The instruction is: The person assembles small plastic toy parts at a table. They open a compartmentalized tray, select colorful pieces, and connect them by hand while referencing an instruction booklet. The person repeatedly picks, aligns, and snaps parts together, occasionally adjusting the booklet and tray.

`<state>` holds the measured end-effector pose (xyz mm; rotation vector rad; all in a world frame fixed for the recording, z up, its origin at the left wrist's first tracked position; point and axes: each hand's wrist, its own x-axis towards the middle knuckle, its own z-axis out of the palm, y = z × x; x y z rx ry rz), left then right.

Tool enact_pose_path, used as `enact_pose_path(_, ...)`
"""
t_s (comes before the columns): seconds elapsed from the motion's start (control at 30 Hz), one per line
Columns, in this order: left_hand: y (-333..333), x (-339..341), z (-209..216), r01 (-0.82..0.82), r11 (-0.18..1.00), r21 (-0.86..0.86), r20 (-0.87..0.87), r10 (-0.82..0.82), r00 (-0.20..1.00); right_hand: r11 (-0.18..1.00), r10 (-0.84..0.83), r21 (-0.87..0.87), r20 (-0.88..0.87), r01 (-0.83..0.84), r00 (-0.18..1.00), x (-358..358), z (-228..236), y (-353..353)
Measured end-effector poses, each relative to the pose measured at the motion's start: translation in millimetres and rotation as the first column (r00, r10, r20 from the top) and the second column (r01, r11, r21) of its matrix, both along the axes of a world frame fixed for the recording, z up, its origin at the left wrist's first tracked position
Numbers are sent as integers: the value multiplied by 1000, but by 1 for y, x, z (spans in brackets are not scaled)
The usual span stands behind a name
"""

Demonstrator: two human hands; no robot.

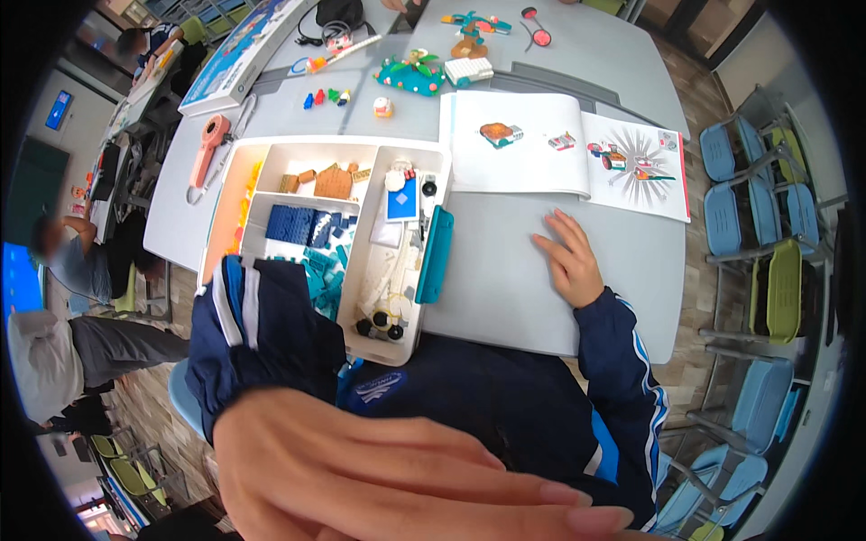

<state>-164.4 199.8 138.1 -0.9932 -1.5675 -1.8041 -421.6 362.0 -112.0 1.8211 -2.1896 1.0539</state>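
My left hand [361,464] is raised close to the camera, large at the lower edge, its fingers stretched out; no object shows in it. On the grey table my right hand [574,261] lies with fingers spread, holding nothing, just below an open picture booklet [519,171]. The booklet's pages show drawings of brick models. Left of it stands a white sorting tray [363,248] with brown, dark blue, teal and white building bricks in its compartments. My left sleeve covers the tray's near left corner. A teal panel [435,257] leans at the tray's right side.
Behind the tray are a teal brick model [410,77], a white brick block [469,70] and several small coloured figures [332,96]. A pink handheld fan [213,135] and a large box [244,59] lie far left. Stacked chairs [749,153] stand at right; other people are at left.
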Motion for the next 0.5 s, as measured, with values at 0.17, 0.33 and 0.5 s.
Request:
enact_pose_path(0.17, -23, 5, 12, 31, 999, -28, 275, -22, 961, 1000, 9, -5, 40, -9, 999, 1, 1, -2)
enact_pose_path(0.33, -52, -24, 17, -370, 667, -647, 16, 497, 867, 1000, 11, 4, 47, -11, 999, -1, 0, 2)
enact_pose_path(0.5, -117, -73, 7, -520, -23, -854, -401, 667, 628, 999, 32, 1, 77, -32, 997, 3, 7, -2)
